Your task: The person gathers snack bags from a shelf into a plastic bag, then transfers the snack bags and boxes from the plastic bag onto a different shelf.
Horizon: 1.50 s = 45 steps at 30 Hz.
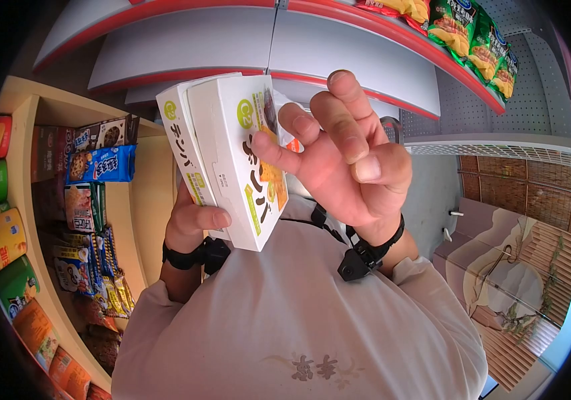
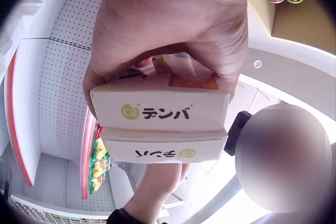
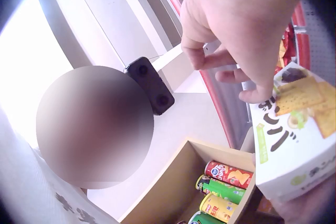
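Two white snack boxes with cracker pictures lie flat against each other, the nearer box (image 1: 259, 220) and the other box (image 1: 182, 143) in the head view. My left hand (image 1: 195, 220) grips both from below, thumb across their narrow sides. In the left wrist view that hand (image 2: 173, 19) spans the pair, the upper box (image 2: 160, 111) against the lower box (image 2: 165, 148). My right hand (image 1: 359, 153) is raised beside the printed face, fingers loosely bent and holding nothing. The right wrist view has this hand (image 3: 241, 24) close to the box (image 3: 294, 129); whether a fingertip touches it, I cannot tell.
Grey shelves with red edges (image 1: 192, 75) stand ahead, green chip bags (image 1: 455, 30) at upper right. A wooden shelf unit (image 1: 22, 127) with snack packs (image 1: 102, 163) is on the left. A wire rack (image 1: 499, 148) and a patterned panel (image 1: 499, 267) are on the right.
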Motion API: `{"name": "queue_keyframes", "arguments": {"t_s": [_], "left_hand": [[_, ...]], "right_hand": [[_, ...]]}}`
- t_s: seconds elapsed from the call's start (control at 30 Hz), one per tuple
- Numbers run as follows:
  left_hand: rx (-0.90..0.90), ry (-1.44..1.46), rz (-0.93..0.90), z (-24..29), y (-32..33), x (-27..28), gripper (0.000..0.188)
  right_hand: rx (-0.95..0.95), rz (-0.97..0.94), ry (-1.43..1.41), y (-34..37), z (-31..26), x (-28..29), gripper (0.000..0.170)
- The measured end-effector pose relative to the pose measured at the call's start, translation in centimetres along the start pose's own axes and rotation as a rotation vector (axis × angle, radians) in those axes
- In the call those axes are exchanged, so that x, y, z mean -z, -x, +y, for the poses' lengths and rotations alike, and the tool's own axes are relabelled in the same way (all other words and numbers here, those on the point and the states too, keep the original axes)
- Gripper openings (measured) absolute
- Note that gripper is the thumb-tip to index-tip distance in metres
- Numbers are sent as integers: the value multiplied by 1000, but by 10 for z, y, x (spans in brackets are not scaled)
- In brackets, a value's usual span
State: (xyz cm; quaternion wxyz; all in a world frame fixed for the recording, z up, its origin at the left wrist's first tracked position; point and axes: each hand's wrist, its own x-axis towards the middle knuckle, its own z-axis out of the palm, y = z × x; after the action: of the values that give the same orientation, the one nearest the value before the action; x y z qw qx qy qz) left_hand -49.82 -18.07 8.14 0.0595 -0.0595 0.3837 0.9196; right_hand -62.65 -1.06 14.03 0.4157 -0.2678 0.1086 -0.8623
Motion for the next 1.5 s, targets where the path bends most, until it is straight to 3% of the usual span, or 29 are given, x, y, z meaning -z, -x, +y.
{"name": "queue_keyframes", "arguments": {"t_s": [0.1,0.17,0.2,0.27,0.3,0.33,0.4,0.53,0.63,0.7,0.73,0.77,0.8,0.83,0.87,0.93,1.0,1.1,1.2,1.27,1.3,1.33,1.37,1.43,1.47,1.5], "left_hand": [[-20,26,17,-2,-3,-3,78],[-10,-15,-8,5,-5,-1,83],[-2,-33,-2,6,-5,1,86],[-27,-77,8,11,-10,-5,93],[-53,-89,7,13,-12,-6,93],[-81,-133,3,13,-14,-7,99],[-120,-181,-3,12,-21,-9,104],[-216,-428,-26,8,-29,-3,109],[-174,-171,-21,9,-27,-1,99],[-126,-16,-39,2,-27,13,92],[-75,139,-62,0,-28,19,85],[-109,191,-89,-3,-30,21,73],[-108,191,-89,-4,-32,23,73],[-80,337,-123,-4,-35,26,70],[-50,483,-156,-3,-39,29,68],[-37,431,-177,1,-46,31,65],[84,411,-35,4,-51,28,62],[124,449,-53,-6,-57,37,56],[166,487,-109,-6,-60,33,53],[69,425,-175,-2,-62,24,59],[133,413,-190,-3,-62,27,72],[127,413,-192,-1,-61,23,72],[37,193,-134,3,-58,14,77],[-119,-124,-41,9,-55,-4,88],[-122,-126,-44,8,-56,-5,88],[-160,-177,-22,6,-57,-6,91]], "right_hand": [[12,-36,-1,-1,1,5,66],[43,269,526,-3,-5,0,65],[48,237,527,-4,-8,4,65],[-10,432,994,-3,-11,21,64],[0,405,998,-2,-11,27,64],[-118,383,1035,1,-12,31,73],[-332,314,1140,1,-8,30,98],[-373,285,1193,-4,5,16,103],[-363,278,1355,-4,-1,9,102],[-183,265,1695,-6,-8,-3,97],[-183,265,1694,-7,-13,-1,97],[-51,51,1869,-9,-20,1,94],[88,-175,2028,-14,-23,-2,92],[-40,-177,2066,-13,-25,-15,88],[-40,-173,2065,-14,-25,-20,88],[-236,-367,2244,-14,-24,-24,90],[-214,-318,2164,-11,-17,-22,83],[-194,-413,2266,-12,-14,-20,83],[-153,-340,2249,-10,-15,-13,82],[-121,-380,2294,-7,-26,-8,89],[-64,-180,2160,-2,-29,-1,95],[-6,4,2016,2,-33,7,101],[-2,-4,2019,7,-35,13,101],[-162,229,1393,23,-35,25,98],[-158,227,1396,29,-28,35,98],[-285,310,1195,34,-19,46,97]]}}
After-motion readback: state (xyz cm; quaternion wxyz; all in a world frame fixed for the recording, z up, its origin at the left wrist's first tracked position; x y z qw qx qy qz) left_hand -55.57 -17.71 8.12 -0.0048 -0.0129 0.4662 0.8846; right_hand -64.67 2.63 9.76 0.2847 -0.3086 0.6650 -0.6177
